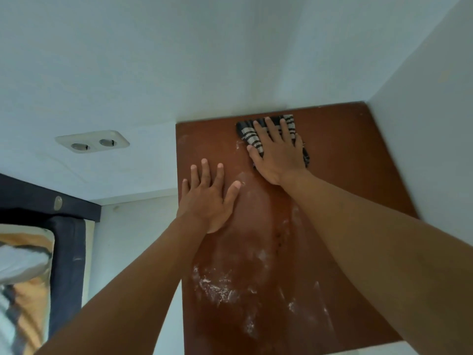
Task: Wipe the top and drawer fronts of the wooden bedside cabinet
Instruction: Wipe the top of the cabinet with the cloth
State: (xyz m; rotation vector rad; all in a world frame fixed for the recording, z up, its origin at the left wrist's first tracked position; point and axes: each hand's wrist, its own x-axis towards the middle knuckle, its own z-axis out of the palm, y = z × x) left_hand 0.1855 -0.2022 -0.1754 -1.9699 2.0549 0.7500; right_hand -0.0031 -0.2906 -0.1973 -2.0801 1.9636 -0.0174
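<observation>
The reddish-brown top of the wooden bedside cabinet (353,160) fills the centre and right of the head view, tucked into a corner of white walls. White dusty smears (217,285) lie across its near and middle part. My right hand (276,149) presses flat, fingers spread, on a black-and-white striped cloth (247,133) near the far edge. My left hand (208,193) rests flat with straight fingers on the top by its left edge. The drawer fronts are out of view.
White walls (230,60) meet the cabinet at the back and on the right. A double wall socket (92,144) sits left of the cabinet. A bed with a dark frame (67,265) and bedding (23,262) lies at the lower left.
</observation>
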